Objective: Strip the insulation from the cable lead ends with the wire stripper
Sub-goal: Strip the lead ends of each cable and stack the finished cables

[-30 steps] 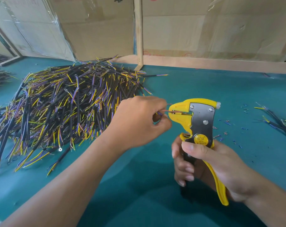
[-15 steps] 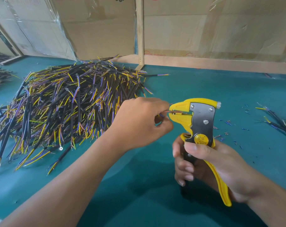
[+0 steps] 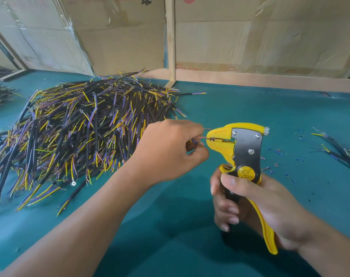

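My right hand (image 3: 252,204) grips the handles of a yellow and black wire stripper (image 3: 243,148), held upright above the green table with its jaws facing left. My left hand (image 3: 170,150) pinches a thin cable lead (image 3: 204,137) whose brown end reaches into the stripper's jaws; a second bare lead end curls just above the jaw tip. The rest of that cable is hidden inside my left fist.
A big heap of black cables (image 3: 80,134) with yellow and purple leads lies to the left. A few cables (image 3: 342,150) and scattered blue insulation bits (image 3: 280,152) lie to the right. Cardboard walls and a wooden post (image 3: 171,41) close off the back.
Almost nothing has moved; both hands keep their hold, and the view has shifted slightly.
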Demonstrator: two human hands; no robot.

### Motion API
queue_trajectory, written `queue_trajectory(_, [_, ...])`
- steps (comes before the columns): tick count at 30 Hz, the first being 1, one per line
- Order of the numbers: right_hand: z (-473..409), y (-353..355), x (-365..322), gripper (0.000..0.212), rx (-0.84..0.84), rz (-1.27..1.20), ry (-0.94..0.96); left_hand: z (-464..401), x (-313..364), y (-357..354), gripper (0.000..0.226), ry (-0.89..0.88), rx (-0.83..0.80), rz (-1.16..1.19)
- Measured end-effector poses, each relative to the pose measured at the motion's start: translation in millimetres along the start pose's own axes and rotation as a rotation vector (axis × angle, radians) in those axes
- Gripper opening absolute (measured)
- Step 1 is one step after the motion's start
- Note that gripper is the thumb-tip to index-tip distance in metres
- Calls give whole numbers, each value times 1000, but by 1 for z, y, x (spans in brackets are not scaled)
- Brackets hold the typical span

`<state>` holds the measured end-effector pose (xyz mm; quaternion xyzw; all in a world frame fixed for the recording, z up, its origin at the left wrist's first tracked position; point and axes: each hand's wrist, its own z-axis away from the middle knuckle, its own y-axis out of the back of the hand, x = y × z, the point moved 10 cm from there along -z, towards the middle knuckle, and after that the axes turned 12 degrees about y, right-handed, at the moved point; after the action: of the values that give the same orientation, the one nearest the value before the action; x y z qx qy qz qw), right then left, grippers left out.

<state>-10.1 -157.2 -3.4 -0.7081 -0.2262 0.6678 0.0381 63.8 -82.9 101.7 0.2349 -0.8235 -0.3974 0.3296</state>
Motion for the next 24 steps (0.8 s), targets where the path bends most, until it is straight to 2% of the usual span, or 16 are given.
queue_trajectory(5, [2,1,1,39,28,-13,-29,0,2,5,11,-30,-9,84])
queue_trajectory(9, [5,0,-3,35,78,-145,-62,-1,-2,-1,8,-33,-168,387])
queue_trajectory(12, [7,-3,-6,39,73,-209,-62,-1,-5,-1,12,-15,-209,567])
queue_trajectory(15, [8,1,-9,49,120,-194,-63,-2,-9,-6,15,3,-240,624])
queue_trajectory(18, [9,6,-11,50,162,-169,-56,-3,-12,-11,17,17,-293,654])
queue_trajectory(24, [9,4,-18,61,134,-125,-55,-3,-24,-11,18,28,-354,657])
